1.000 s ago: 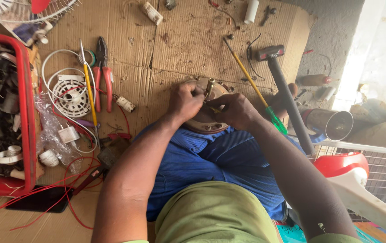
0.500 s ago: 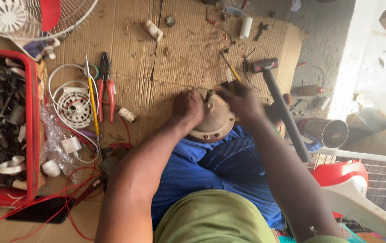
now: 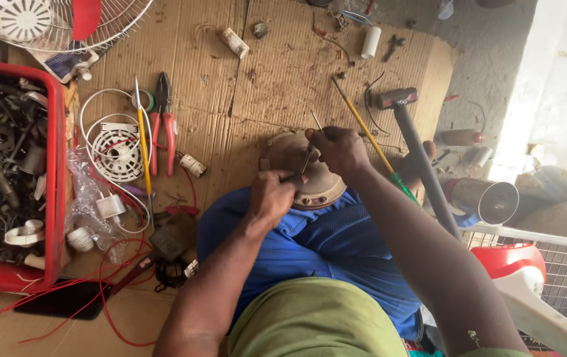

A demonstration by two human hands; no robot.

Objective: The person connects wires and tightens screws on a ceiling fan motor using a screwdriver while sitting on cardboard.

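Hands on round tan metal motor housing (image 3: 310,173) | left hand (image 3: 271,196) gripping its rim | right hand (image 3: 338,149) pinching thin metal tool (image 3: 307,158) | black hammer (image 3: 416,152) close right, red-handled pliers (image 3: 164,122) well left

Brown corrugated cardboard (image 3: 263,79) covers the floor, scuffed and stained darker in patches. A bright red tray (image 3: 55,198) sits at the side, full of grey and black metal bits. Red-handled pliers (image 3: 163,125) lie beside a yellow-handled screwdriver (image 3: 143,145). There's a white ribbed round part (image 3: 117,155) ringed by white cord, and thin red wires (image 3: 108,297) looping below. A tan, dusty round housing (image 3: 310,178) rests against blue cloth (image 3: 336,244). The hammer (image 3: 416,152) is black and grey.
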